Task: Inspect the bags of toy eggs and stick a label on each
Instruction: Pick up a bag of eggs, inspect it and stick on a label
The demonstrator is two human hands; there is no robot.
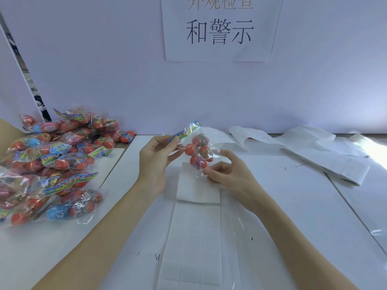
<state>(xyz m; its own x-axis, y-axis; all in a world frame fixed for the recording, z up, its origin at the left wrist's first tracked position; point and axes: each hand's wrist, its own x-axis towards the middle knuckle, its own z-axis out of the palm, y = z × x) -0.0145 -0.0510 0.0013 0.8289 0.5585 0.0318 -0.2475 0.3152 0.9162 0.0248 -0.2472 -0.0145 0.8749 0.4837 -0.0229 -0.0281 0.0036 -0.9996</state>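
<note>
A bag (198,148) of toy eggs is held up above the middle of the desk (293,206), a little short of its far edge; the printed header strip at the top of the bag is pinched between thumb and fingers of the left hand (156,155), while the clear lower corner is pinched by the fingertips of the right hand (225,170), so the film is stretched between the two; four or so orange-red eggs can be seen inside, bunched together.

A label sheet (194,237), white and cut into small rectangles, is laid flat on the desk directly beneath the hands and runs to the near edge; a pile (52,164) of similar bags is heaped at the left edge; spent backing paper (326,164) is strewn toward the far right corner; a printed sign (219,30) is fixed to the wall behind.

The step in hand is judged to be inspection, with no label yet seen on this bag; it would be done well if the film were kept taut and the bag turned so that each egg and both seams are shown to the eye; the eggs should be let settle, so that a smooth, flat patch of film is left for the label; a wrinkled patch would likely be stuck badly.
</note>
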